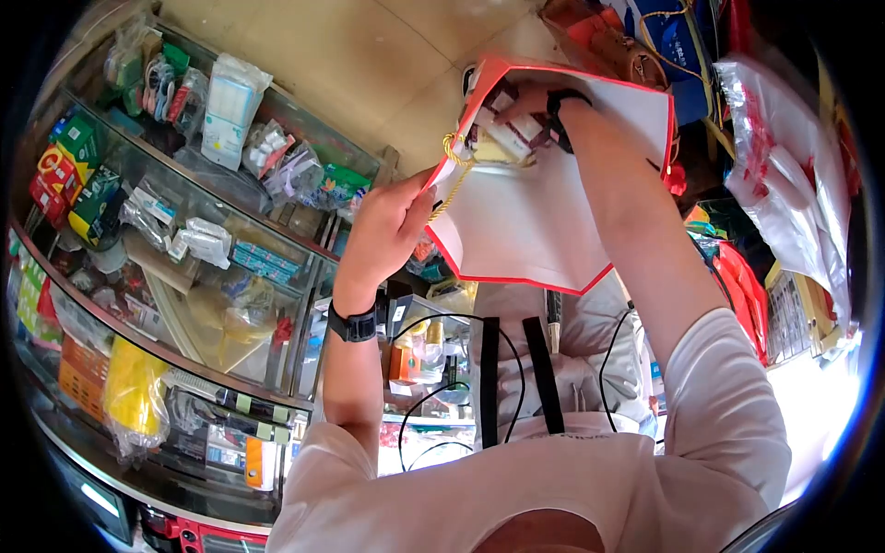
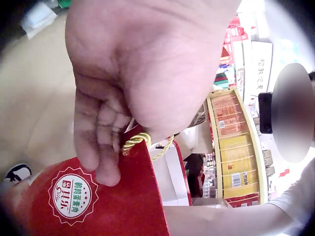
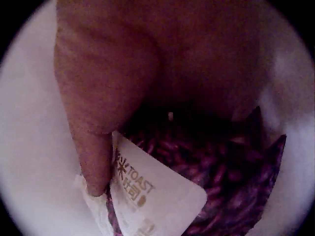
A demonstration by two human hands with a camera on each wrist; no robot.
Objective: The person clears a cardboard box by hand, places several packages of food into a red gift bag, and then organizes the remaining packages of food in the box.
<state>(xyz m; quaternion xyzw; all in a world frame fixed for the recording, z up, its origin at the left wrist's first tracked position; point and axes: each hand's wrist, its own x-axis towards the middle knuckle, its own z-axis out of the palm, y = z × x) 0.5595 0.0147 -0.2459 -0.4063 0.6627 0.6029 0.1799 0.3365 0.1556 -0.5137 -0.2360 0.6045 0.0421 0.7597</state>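
Observation:
A red-edged paper gift bag (image 1: pixel 544 226) with a white inside hangs open in front of me. My left hand (image 1: pixel 380 226) pinches its near-left rim beside the gold rope handle (image 1: pixel 452 175). The left wrist view shows those fingers lying over the red outer face, which bears a round white label (image 2: pixel 71 195). Deep in the bag is my right hand (image 1: pixel 527 101), among small snack packets (image 1: pixel 502 147). In the right wrist view its thumb and fingers grip a purple-patterned packet (image 3: pixel 231 187) whose white label reads TOAST; the far fingertips are hidden in shadow.
Glass display shelves (image 1: pixel 230 276) with packaged goods run along the left. At the right hang a clear plastic bag (image 1: pixel 784 175) and several red bags. Tiled floor (image 1: pixel 369 46) lies beyond, and cables cross my lap.

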